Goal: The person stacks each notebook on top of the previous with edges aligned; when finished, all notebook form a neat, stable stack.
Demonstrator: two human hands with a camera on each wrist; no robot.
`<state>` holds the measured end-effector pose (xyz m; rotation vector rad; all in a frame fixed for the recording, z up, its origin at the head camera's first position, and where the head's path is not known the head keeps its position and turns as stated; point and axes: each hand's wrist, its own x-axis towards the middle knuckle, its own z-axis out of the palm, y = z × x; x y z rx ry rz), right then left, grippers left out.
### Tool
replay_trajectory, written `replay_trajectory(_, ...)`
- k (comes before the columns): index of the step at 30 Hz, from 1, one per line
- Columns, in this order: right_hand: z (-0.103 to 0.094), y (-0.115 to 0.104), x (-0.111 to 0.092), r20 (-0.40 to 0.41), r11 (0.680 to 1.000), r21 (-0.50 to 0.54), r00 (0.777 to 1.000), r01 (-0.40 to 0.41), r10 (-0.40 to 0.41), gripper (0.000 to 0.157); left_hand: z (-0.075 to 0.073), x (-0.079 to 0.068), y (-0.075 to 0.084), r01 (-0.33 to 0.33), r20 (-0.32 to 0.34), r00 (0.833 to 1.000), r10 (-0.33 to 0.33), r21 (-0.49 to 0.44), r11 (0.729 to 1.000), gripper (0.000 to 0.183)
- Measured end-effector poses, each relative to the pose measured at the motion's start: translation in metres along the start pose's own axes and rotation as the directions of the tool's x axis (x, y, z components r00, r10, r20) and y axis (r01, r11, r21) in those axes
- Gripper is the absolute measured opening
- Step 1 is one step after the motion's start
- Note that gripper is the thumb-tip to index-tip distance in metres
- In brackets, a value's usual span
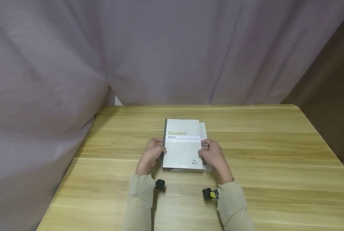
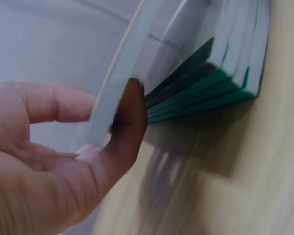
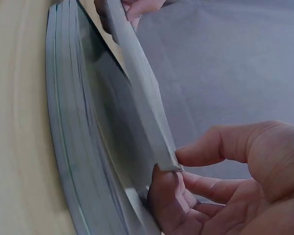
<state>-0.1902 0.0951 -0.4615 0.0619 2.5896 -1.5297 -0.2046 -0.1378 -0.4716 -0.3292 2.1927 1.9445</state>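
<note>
A white notebook [image 1: 183, 150] with a dark spine and "Gambit" on its cover is held between both hands. My left hand [image 1: 151, 154] pinches its spine edge, thumb on the cover and fingers beneath. My right hand [image 1: 214, 156] pinches the opposite edge the same way. Under it lies a stack of several notebooks [image 3: 63, 107], with green and dark spines [image 2: 201, 100] turned to the left hand. Both wrist views show a gap between the held notebook and the stack. From the head view, only the stack's right and near edges peek out.
The stack rests on a wood-grain table [image 1: 276, 160]. Grey-purple curtain [image 1: 166, 54] hangs behind the table and along its left side. Small black devices sit at the wrists, by the left sleeve [image 1: 140, 189] and right sleeve [image 1: 232, 197].
</note>
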Motion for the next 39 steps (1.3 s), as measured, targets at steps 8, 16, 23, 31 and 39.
replay_trajectory(8,-0.006,0.007,-0.001,-0.017,1.000,-0.012,1.000,-0.026,0.026,0.050,0.006,0.000,-0.002,-0.033,0.011,0.999,0.032,0.068,0.997,0.050)
replay_trajectory(16,-0.007,0.011,-0.003,-0.015,0.999,-0.049,1.000,-0.019,0.019,0.048,0.008,-0.003,-0.006,-0.051,0.012,0.999,0.050,0.120,0.992,0.047)
replay_trajectory(23,-0.010,0.014,-0.002,-0.009,0.997,-0.073,1.000,-0.017,0.016,0.048,0.010,-0.007,-0.006,-0.113,0.029,0.994,0.109,0.221,0.969,0.045)
replay_trajectory(31,-0.012,0.017,-0.005,0.002,0.996,-0.085,0.999,-0.034,0.034,0.048,0.013,-0.010,-0.006,-0.157,0.055,0.988,0.147,0.316,0.936,0.043)
replay_trajectory(39,-0.014,0.018,-0.005,-0.025,0.989,-0.148,0.999,-0.026,0.023,0.047,0.016,-0.009,-0.004,-0.142,0.076,0.989,0.124,0.316,0.938,0.041)
